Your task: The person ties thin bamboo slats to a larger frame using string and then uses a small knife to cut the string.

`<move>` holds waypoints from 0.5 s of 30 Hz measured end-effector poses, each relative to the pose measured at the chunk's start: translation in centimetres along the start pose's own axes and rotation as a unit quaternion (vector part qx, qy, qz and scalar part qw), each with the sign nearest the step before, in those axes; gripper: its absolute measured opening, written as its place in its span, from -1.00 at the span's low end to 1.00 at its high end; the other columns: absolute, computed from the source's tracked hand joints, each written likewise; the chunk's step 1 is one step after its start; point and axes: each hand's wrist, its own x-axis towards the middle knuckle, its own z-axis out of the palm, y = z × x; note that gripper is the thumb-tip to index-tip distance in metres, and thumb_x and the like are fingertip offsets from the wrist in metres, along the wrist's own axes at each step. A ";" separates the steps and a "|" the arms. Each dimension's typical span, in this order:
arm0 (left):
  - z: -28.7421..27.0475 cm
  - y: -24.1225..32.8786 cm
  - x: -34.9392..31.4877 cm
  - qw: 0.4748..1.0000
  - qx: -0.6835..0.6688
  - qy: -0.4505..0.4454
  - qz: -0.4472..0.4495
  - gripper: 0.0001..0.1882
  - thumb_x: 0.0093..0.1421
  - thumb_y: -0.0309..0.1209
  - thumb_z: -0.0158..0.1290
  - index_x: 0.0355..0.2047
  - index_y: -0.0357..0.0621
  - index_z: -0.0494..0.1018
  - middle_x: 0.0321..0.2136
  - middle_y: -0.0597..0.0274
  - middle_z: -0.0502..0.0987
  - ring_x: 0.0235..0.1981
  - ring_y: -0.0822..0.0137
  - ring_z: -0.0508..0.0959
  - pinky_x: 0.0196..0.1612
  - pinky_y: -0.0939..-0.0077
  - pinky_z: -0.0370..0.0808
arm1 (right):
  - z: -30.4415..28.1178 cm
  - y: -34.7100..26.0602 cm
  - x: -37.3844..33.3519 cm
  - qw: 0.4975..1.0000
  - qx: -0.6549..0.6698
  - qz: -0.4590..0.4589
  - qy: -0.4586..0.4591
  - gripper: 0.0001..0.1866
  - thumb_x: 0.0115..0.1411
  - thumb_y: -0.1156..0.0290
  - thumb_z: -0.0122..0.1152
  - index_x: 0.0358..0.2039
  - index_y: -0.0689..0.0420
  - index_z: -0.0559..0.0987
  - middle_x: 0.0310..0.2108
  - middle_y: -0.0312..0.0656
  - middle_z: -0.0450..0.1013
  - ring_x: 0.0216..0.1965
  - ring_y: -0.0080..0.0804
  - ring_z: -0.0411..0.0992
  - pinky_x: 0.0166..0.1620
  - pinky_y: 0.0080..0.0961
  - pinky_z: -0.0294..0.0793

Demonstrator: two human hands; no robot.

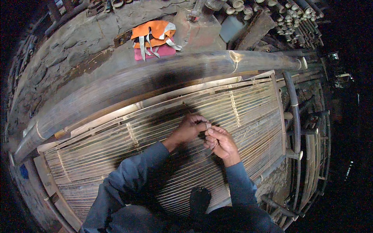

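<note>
Fingers (203,125) of left hand (190,128) and right hand (220,141) pinched narrow together over slatted bamboo panel (116,143). Beyond them, thick bamboo pole (155,77); farther, orange bundle (153,31) on pink block (163,51)

The slatted bamboo panel (248,108) is pale tan, striped with thin parallel slats; beyond it lies a dark brown pole (155,77); past that, an orange vest (153,31) with grey bands on a pink cloth (165,51); sleeves (136,174) near the panel are slate blue.

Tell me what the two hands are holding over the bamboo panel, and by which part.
Both hands, left hand and right hand, meet fingertip to fingertip just above the slat panel. They seem to pinch something thin, but it is too small to identify.
</note>
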 end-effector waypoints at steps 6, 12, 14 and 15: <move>0.2 -0.4 -0.3 0.999 -0.017 0.015 -0.028 -0.77 0.15 -0.32 0.20 -0.33 -0.27 0.61 -0.42 0.26 0.62 -0.36 0.48 0.55 -0.24 0.51 0.49 | 0.6 1.1 0.0 0.998 -0.030 -0.027 0.052 -0.90 0.32 0.42 0.19 -0.21 0.14 0.55 -0.53 -0.39 0.36 -0.57 -0.60 0.28 -0.43 -0.49 0.35; -0.7 -0.5 0.3 0.999 0.012 -0.046 -0.018 -0.74 0.16 -0.30 0.28 -0.29 -0.28 0.64 -0.41 0.25 0.67 -0.36 0.51 0.57 -0.22 0.53 0.51 | 0.7 0.6 -0.4 0.998 -0.053 -0.014 0.041 -0.88 0.33 0.38 0.18 -0.30 0.16 0.55 -0.65 -0.40 0.26 -0.61 -0.58 0.19 -0.44 -0.53 0.26; -1.1 -0.2 0.3 0.998 -0.019 -0.057 -0.020 -0.72 0.15 -0.28 0.30 -0.27 -0.26 0.64 -0.40 0.25 0.68 -0.35 0.51 0.58 -0.22 0.53 0.52 | 0.6 0.6 -0.2 0.999 -0.032 -0.006 0.041 -0.85 0.33 0.35 0.18 -0.31 0.16 0.54 -0.68 -0.40 0.22 -0.62 -0.58 0.17 -0.45 -0.53 0.23; -1.3 0.0 0.3 0.997 -0.023 -0.063 -0.028 -0.71 0.15 -0.28 0.30 -0.26 -0.26 0.65 -0.39 0.24 0.68 -0.35 0.51 0.59 -0.22 0.53 0.53 | 0.6 0.7 -0.1 0.999 -0.021 -0.005 0.040 -0.84 0.33 0.34 0.17 -0.32 0.16 0.54 -0.69 -0.41 0.21 -0.63 -0.58 0.15 -0.45 -0.53 0.22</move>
